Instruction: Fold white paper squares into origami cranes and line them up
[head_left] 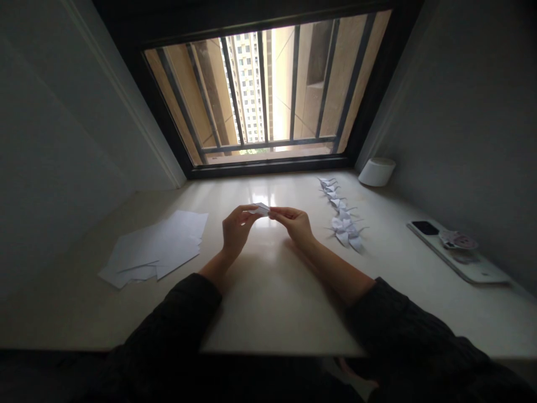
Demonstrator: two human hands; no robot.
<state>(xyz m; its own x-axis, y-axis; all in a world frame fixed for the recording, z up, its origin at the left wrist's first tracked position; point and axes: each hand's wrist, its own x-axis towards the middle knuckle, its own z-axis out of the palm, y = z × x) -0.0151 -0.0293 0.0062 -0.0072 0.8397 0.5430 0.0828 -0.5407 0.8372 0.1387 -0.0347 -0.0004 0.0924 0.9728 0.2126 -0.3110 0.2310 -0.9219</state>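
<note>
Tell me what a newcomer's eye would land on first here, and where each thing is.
The bright window at the top, with dark bars across its view, stands out most against the dim walls. Below it, at the center, the left hand and right hand hold a small piece of folded white paper. To their right, a line of pointed paper figures runs toward the window.

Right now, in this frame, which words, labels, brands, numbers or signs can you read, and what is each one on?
None can be read.
Phone: a small mark near one end, too small to make out.
Round attachment on it: a printed design, too blurred to read.
Paper sheets: no writing visible.
</note>
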